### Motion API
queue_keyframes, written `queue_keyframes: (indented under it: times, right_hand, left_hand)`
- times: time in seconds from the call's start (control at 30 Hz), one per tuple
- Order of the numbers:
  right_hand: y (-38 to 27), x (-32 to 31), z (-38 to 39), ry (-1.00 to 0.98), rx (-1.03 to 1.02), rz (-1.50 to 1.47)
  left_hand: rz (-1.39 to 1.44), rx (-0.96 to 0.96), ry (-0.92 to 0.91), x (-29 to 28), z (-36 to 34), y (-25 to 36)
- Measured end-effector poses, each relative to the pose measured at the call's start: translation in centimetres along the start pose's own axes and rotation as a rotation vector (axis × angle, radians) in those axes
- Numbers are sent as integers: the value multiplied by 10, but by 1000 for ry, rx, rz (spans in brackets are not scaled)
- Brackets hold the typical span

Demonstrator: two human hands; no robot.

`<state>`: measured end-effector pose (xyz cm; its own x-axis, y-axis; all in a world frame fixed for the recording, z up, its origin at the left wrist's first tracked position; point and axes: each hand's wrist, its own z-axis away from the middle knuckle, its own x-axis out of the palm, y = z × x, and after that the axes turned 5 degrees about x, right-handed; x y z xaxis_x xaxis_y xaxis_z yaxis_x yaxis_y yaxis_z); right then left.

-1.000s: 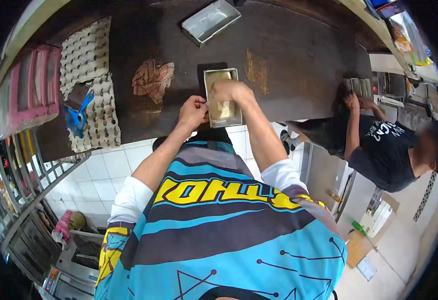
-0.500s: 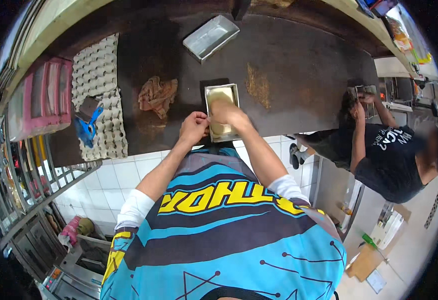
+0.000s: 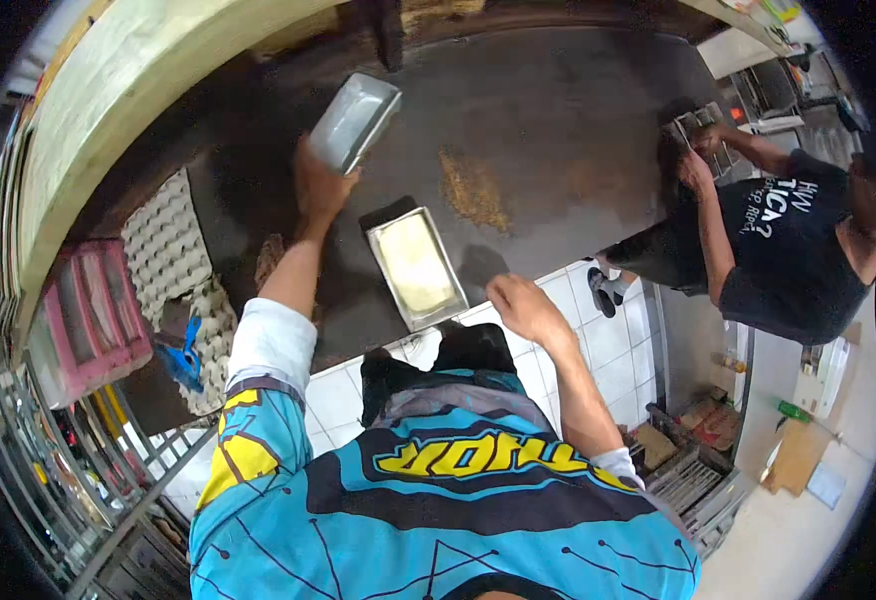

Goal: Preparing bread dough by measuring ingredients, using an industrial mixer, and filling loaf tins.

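Observation:
A rectangular metal loaf tin (image 3: 420, 268) rests near the table's front edge, with a smooth pale yellow layer (image 3: 415, 265) inside it. Farther off to the left, my left hand (image 3: 326, 185) has its fingers closed on the near end of a second metal loaf tin (image 3: 356, 112), which is tilted and looks hollow. To the right of the filled tin, my right hand (image 3: 530, 308) hovers by the table edge, apart from the tin. Its fingers are curled together, and whatever may be in them is hidden.
Brown crumbs (image 3: 473, 190) are scattered on the dark table (image 3: 558, 130). Grey egg trays (image 3: 168, 235), a blue-handled tool (image 3: 186, 355) and a pink-framed container (image 3: 98, 315) lie at left. A co-worker in black (image 3: 778, 240) handles metal tins (image 3: 698, 135) at right. A brown cloth (image 3: 270, 258) is partly behind my left arm.
My left hand has left the filled tin and taken hold of the far tin, tilting it. My right hand has come out of the filled tin to its right. The view has turned.

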<state>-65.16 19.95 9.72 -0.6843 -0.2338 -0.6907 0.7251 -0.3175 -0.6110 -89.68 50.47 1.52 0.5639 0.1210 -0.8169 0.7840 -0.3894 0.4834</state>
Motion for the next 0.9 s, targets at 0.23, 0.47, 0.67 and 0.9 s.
queue_keyframes:
  times: [0.23,0.47,0.67,0.9]
  right_hand:
    - [30,-14,57,-6,185,-363]
    - [28,-9,66,5,-193,-959]
    - [62,11,133,-429,-162,-1252]
    - [175,58,213,-595,321,-1045]
  left_hand:
    - [650,-251,-95,-53,24,44]
    - [995,-291,-269,-153,158,233]
    - [1112,-374,-140,-96,327,279]
    - [1234,-718,-187,-39,520,278]
